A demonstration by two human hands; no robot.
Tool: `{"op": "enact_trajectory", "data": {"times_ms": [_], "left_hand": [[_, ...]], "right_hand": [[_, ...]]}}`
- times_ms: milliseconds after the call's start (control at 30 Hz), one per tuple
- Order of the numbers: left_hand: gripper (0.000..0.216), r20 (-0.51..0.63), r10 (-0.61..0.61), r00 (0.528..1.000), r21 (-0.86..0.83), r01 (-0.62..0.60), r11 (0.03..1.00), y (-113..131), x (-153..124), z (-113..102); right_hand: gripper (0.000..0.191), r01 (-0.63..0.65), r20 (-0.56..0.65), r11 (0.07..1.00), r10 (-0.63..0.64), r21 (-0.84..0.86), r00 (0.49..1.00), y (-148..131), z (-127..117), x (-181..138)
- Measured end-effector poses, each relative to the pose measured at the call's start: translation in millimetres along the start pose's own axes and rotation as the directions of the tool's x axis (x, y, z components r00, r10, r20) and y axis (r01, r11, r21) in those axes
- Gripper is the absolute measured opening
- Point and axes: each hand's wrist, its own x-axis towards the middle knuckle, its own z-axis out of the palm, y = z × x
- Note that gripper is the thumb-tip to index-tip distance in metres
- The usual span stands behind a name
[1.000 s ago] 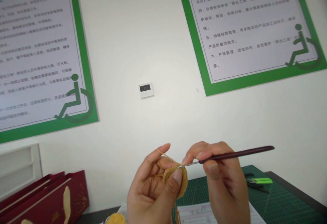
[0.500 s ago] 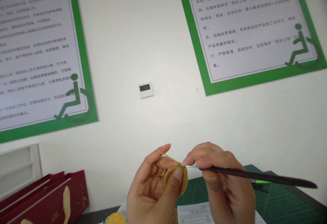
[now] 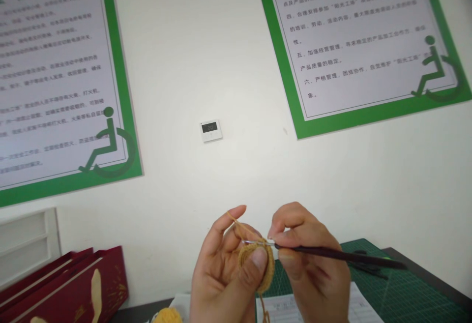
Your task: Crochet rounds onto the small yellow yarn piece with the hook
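Observation:
My left hand point(image 3: 226, 269) pinches a small round piece of mustard-yellow crochet point(image 3: 271, 269) between thumb and fingers. A strand of yarn point(image 3: 236, 220) runs over its raised index finger down to the work. My right hand point(image 3: 313, 259) is closed on a crochet hook point(image 3: 332, 253) with a dark handle and thin metal shaft. The hook's metal end passes through the edge of the crochet and sticks out on the left, by the yarn. Below the piece hangs a yarn tail point(image 3: 263, 308).
A green cutting mat point(image 3: 401, 283) lies on the dark table, with printed paper point(image 3: 280, 306) and dark scissors-like handles point(image 3: 368, 264) on it. A yellow yarn ball point(image 3: 167, 315) sits at the bottom. Red gift bags point(image 3: 106, 274) stand at left. Behind are a wall thermostat point(image 3: 211, 130) and posters.
My right hand has moved left with the hook, and its metal tip now reaches farther through the crochet. My left hand has shifted slightly right; the yarn tail shows below the piece.

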Motion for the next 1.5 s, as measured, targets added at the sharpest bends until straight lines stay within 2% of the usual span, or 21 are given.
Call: {"op": "enact_trajectory", "data": {"times_ms": [67, 167, 267, 333, 500, 600, 667, 733, 800, 867, 933, 967, 1033, 1100, 1133, 1200, 1233, 1300, 1333, 1400, 1500], "left_hand": [[0.051, -0.016, -0.018, 1.000, -0.020, 0.017, 1.000, 0.3, 0.2, -0.5], [0.053, -0.044, -0.010, 0.999, -0.021, 0.009, 1.000, -1.2, -0.3, 1.3], [0.051, -0.071, 0.142, 0.987, 0.052, -0.138, 0.989, -6.2, -1.4, 6.1], [0.050, -0.077, 0.249, 0.966, 0.125, -0.238, 0.963, -10.3, -1.9, 9.1], [0.052, -0.048, 0.256, 0.965, 0.204, -0.241, 0.949, -14.1, -1.0, 9.5], [0.052, -0.036, 0.228, 0.973, 0.177, -0.218, 0.960, -10.7, 0.0, 5.6], [0.050, -0.009, 0.171, 0.985, 0.128, -0.169, 0.977, -7.7, 0.6, 2.6], [0.048, 0.013, 0.131, 0.991, 0.092, -0.132, 0.987, -5.2, 1.3, 0.0], [0.045, 0.025, 0.123, 0.992, 0.079, -0.125, 0.989, -4.3, 2.1, -1.4], [0.044, 0.027, 0.138, 0.990, 0.081, -0.140, 0.987, -5.2, 2.6, -1.2], [0.045, 0.008, 0.166, 0.986, 0.089, -0.166, 0.982, -7.7, 2.7, 0.9], [0.045, -0.007, 0.184, 0.983, 0.094, -0.182, 0.979, -9.3, 2.4, 2.4], [0.046, -0.055, 0.227, 0.972, 0.104, -0.221, 0.970, -12.2, 1.3, 5.8], [0.049, -0.099, 0.255, 0.962, 0.100, -0.245, 0.964, -13.0, -0.1, 8.4], [0.050, -0.107, 0.239, 0.965, 0.087, -0.230, 0.969, -12.1, -0.8, 8.9], [0.053, -0.091, 0.121, 0.988, 0.037, -0.118, 0.992, -7.9, -1.4, 8.3], [0.054, -0.070, 0.026, 0.997, 0.007, -0.026, 1.000, -4.9, -1.3, 7.3], [0.056, -0.039, -0.159, 0.987, -0.049, 0.157, 0.986, 1.4, -0.2, 4.4], [0.058, -0.032, -0.198, 0.980, -0.070, 0.195, 0.978, 4.0, 0.7, 2.8], [0.057, -0.001, -0.189, 0.982, -0.081, 0.189, 0.979, 7.4, 2.8, -0.3], [0.056, 0.016, -0.172, 0.985, -0.063, 0.173, 0.983, 8.6, 4.8, -4.5]], "right_hand": [[0.009, 0.002, 0.032, 0.999, -0.003, 0.032, 0.999, 5.1, -2.5, -2.3], [0.021, 0.160, 0.081, 0.984, -0.153, -0.081, 0.985, 9.3, -5.6, -5.4], [0.031, 0.368, 0.076, 0.871, -0.364, -0.324, 0.928, 8.2, -4.0, -7.9], [0.024, 0.379, 0.079, 0.835, -0.381, -0.399, 0.921, 5.7, -1.6, -9.2], [0.012, 0.094, -0.036, 0.967, -0.106, -0.236, 0.994, -0.7, -1.2, -14.1], [0.015, -0.201, -0.163, 0.979, 0.191, -0.046, 0.968, -2.7, -3.8, -13.1], [0.023, -0.428, -0.156, 0.893, 0.447, 0.143, 0.881, -3.2, -4.6, -8.0], [0.033, -0.620, -0.020, 0.714, 0.661, 0.325, 0.751, -3.4, -3.7, -1.3], [0.039, -0.736, 0.165, 0.511, 0.761, 0.444, 0.628, -3.1, -1.3, 3.1], [0.039, -0.765, 0.278, 0.396, 0.765, 0.508, 0.581, -1.8, 1.9, 3.0], [0.033, -0.741, 0.293, 0.412, 0.731, 0.530, 0.616, 0.8, 4.1, -0.6], [0.029, -0.711, 0.263, 0.470, 0.705, 0.523, 0.659, 2.5, 4.2, -2.9], [0.016, -0.588, 0.146, 0.682, 0.591, 0.435, 0.794, 6.0, 2.2, -6.5], [0.006, -0.322, 0.045, 0.925, 0.319, 0.201, 0.947, 8.7, -2.0, -8.1], [0.015, -0.137, 0.034, 0.989, 0.135, 0.050, 0.990, 9.6, -4.0, -8.3], [0.035, 0.187, 0.086, 0.966, -0.174, -0.176, 0.981, 10.2, -5.8, -8.5], [0.040, 0.271, 0.106, 0.939, -0.254, -0.213, 0.962, 10.0, -4.9, -8.8], [0.034, 0.241, 0.069, 0.963, -0.234, -0.118, 0.970, 9.0, 0.4, -10.6], [0.024, 0.129, -0.011, 0.991, -0.129, -0.030, 0.992, 8.1, 4.0, -12.0], [0.011, -0.088, -0.097, 0.983, 0.104, 0.161, 0.990, 5.7, 10.5, -15.0], [0.015, -0.289, -0.091, 0.868, 0.352, 0.403, 0.932, 1.2, 12.9, -16.8]]}}
